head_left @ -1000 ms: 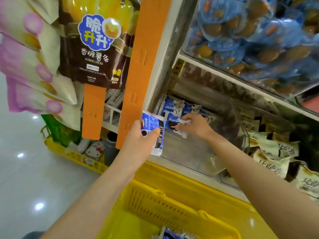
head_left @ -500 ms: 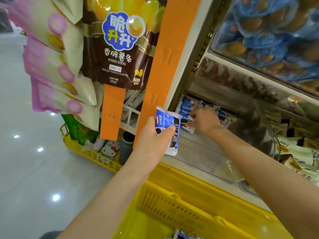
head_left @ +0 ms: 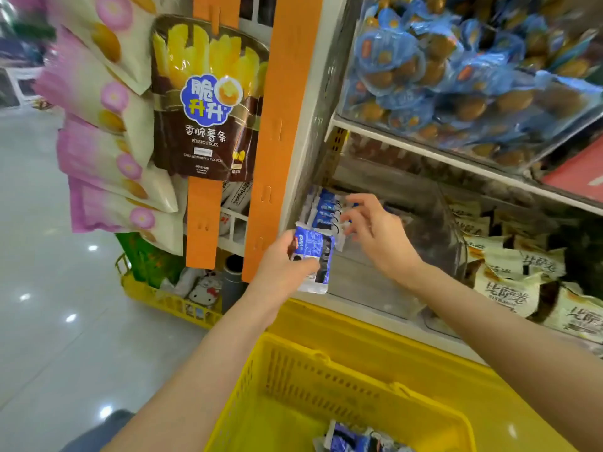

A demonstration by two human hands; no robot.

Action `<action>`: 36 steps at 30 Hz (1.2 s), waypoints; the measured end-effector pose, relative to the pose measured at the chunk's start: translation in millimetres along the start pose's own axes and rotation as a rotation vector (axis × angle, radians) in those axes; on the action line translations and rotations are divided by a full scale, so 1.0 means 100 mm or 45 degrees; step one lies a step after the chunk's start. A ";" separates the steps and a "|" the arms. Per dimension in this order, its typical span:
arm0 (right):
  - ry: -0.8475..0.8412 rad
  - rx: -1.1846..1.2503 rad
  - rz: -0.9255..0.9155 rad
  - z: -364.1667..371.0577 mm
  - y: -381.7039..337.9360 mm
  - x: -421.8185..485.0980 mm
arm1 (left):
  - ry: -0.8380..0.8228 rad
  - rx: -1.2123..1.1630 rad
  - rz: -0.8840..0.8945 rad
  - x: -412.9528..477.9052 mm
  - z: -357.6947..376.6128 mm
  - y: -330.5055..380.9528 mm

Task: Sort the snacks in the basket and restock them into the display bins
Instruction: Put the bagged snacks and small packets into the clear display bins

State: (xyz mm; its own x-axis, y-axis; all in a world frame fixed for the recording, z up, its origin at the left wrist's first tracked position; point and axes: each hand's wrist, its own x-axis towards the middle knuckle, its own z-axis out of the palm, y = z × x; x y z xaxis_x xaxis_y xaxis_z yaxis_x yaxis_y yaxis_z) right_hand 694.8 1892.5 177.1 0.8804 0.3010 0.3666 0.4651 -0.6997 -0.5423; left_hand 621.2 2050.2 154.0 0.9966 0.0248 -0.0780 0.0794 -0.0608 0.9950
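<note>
Head view, centre frame: left hand [head_left: 280, 272] grips a blue snack packet [head_left: 314, 251] before the clear display bin [head_left: 362, 285]. Right hand [head_left: 375, 234] rests at the binned blue packets [head_left: 323, 207], grasp unclear. Yellow basket [head_left: 326, 357] sits below.

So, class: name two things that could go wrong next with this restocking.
The right hand, reaching among the standing blue packets in the clear bin, may topple that row. The packet gripped in the left hand is outside the bin; a slip could drop it beside the yellow basket.
</note>
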 end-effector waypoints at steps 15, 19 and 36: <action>-0.494 1.044 1.009 -0.49 -0.08 -0.93 | -0.069 0.723 0.753 -0.42 0.39 -0.27; -0.302 1.171 1.030 -0.55 -0.02 -1.08 | -0.056 0.660 0.702 -0.44 0.45 -0.27; -0.237 0.439 0.451 -0.33 -0.07 -1.13 | -0.131 0.260 0.332 -0.32 0.44 -0.20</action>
State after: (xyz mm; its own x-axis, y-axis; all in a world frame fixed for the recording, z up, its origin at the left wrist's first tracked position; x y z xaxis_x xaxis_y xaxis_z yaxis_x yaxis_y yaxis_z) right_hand 589.1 1842.2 164.6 0.9763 0.2164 -0.0079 0.1119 -0.5354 -0.8372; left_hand 588.2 2006.8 134.0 0.9799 -0.1180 0.1608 -0.1861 -0.2502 0.9501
